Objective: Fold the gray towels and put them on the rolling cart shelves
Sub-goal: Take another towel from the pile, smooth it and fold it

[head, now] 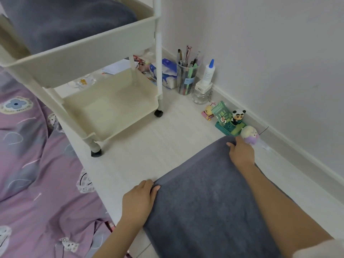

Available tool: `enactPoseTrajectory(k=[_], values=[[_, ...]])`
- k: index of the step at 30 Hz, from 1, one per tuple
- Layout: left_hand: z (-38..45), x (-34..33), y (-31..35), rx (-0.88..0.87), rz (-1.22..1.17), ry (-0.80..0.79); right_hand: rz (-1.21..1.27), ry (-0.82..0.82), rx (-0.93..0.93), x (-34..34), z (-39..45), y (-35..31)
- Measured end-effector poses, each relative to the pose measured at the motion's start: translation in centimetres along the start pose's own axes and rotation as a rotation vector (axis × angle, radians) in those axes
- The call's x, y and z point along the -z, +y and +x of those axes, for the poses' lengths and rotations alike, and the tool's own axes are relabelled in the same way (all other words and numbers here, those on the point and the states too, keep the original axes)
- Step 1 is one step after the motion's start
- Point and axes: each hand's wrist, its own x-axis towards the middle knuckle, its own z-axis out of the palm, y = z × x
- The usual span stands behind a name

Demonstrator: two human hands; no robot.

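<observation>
Towel in hand: a gray towel [208,198] lies flat on the white floor [149,138], its long axis running from the person's body away toward the wall and the toys.
Far edge: this short edge runs on a slant, the left corner nearer the person, the right corner farther off and close to the toys [232,118].
Left hand [139,199]: fingers curled over the near-left corner of that edge, thumb on top, pinching the cloth.
Right hand [241,152]: fingers curled on the far-right corner, gripping the hem just beside a round plush toy [248,135].
Cart [104,58]: stands ahead and to the left, well apart from the towel; nearer the left hand.
Shelves: the upper tray already carries a folded gray towel [61,21]; the bottom shelf [111,112] shows no towel.
Likely move: both corners look ready to be drawn back toward the body, folding the towel across its long axis.
Risk: the right corner may brush the toys.
Bed [31,164]: purple patterned cover to the left.
</observation>
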Motion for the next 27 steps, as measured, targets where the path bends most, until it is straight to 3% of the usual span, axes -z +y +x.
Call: enactPoseTrajectory(k=[6, 8, 10, 12, 15, 18, 24, 27], values=[[0.5, 0.3, 1.3, 0.173, 0.035, -0.05, -0.15, 0.071, 0.002, -2.4, -0.2, -1.1], [0.3, 0.1, 1.5, 0.167, 0.044, 0.011, -0.107, 0.118, 0.014, -2.5, -1.5, -1.0], [0.1, -0.7, 2.3, 0.04, 0.032, 0.142, -0.064, 0.241, 0.101, -2.2, -3.9, -0.3], [0.0, -1.0, 4.0, -0.131, 0.001, 0.057, -0.098, 0.307, 0.163, -2.0, -7.5, 0.7], [0.5, -1.7, 6.6, -0.393, 0.066, -0.204, -0.141, 0.179, 0.153, -3.0, -14.0, 2.0], [1.4, -3.0, 6.7, -0.514, 0.157, -0.285, -0.275, -0.009, 0.179, -4.7, -18.0, 4.3], [1.0, -3.1, 7.6, -0.436, 0.193, -0.291, -0.271, -0.021, -0.313, -0.6, -18.1, 13.1], [1.0, -1.3, 11.0, -0.419, 0.128, -0.292, -0.274, -0.015, -0.301, 0.3, -19.2, 11.7]])
